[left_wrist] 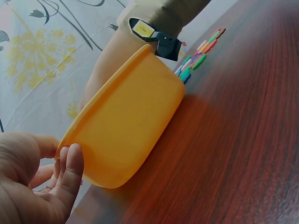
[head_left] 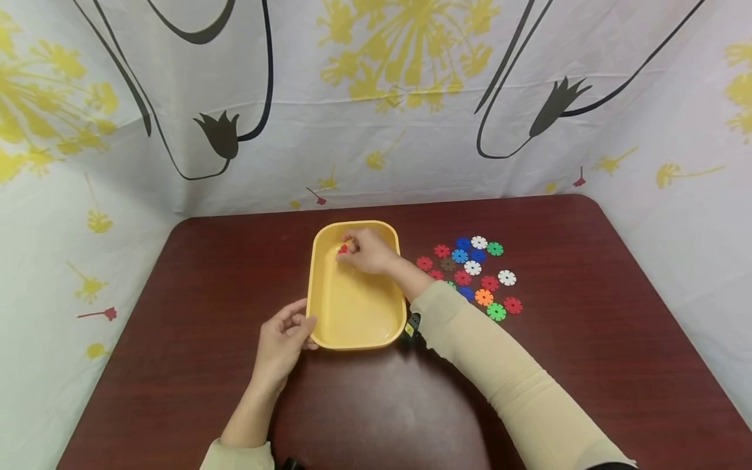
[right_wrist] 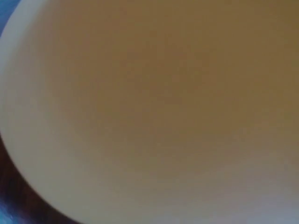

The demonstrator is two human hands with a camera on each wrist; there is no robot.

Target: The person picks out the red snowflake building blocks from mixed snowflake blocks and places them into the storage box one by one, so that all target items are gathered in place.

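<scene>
A yellow plastic tray (head_left: 355, 307) sits on the table in the head view. My left hand (head_left: 284, 339) grips its rim near the front left corner, and the left wrist view shows the fingers of the left hand (left_wrist: 42, 179) at the tray wall (left_wrist: 126, 121). Over the far part of the tray, my right hand (head_left: 371, 251) pinches a small red notched plastic disc (head_left: 343, 249), partly hidden by the fingers. Only a blurred yellowish surface, very close up, fills most of the right wrist view.
Several notched discs in red, blue, white, green, orange and brown lie loose right of the tray, among them an orange disc (head_left: 484, 297) and a white disc (head_left: 507, 277). The dark red wooden table (head_left: 235, 261) meets a patterned white cloth (head_left: 364, 156) at the back.
</scene>
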